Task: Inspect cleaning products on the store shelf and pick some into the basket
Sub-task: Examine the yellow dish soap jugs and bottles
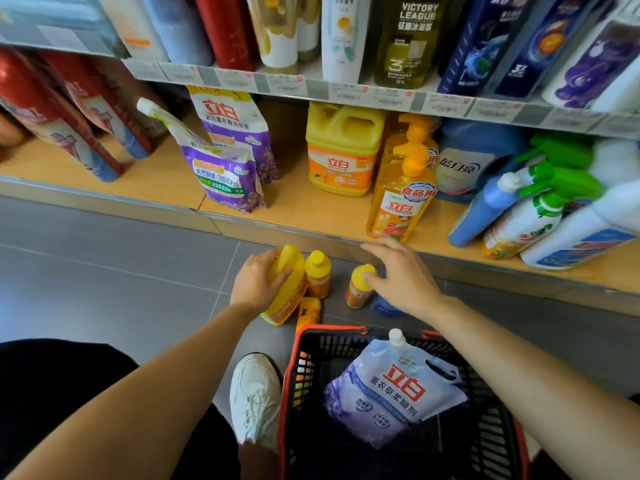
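Yellow plastic filled the middle of the view: the left hand (254, 282) was wrapped around a large yellow jug (289, 289) that leaned on the grey floor (104, 258) in front of the bottom shelf (311, 209), its grip pressed onto the jug's upper body; just beside the jug stood a small yellow-capped bottle (318, 273), upright, and another small orange bottle (308, 313) lay between the jug and the basket (294, 368); the right hand (401, 275) reached over a third small yellow-capped bottle (360, 285), its grip spread, the thumb touching the cap and the fingers not closed around it; part of a blue object (384, 304) showed under that hand, too hidden to identify. The basket, red-rimmed with black mesh walls, sat on the floor nearest the camera and held a pale blue-and-purple refill pouch (391, 386) with a white spout, lying tilted inside; a white sneaker (254, 396) stood just left of the basket. On the bottom shelf stood two purple detergent pouches (225, 174), a yellow jug with an orange label (341, 150), a clear yellow pump bottle (403, 195) near the shelf edge, a blue detergent jug (471, 157), and white spray bottles with green triggers (540, 202) leaning at the right; the shelf above carried tall bottles behind a row of price tags (346, 90).
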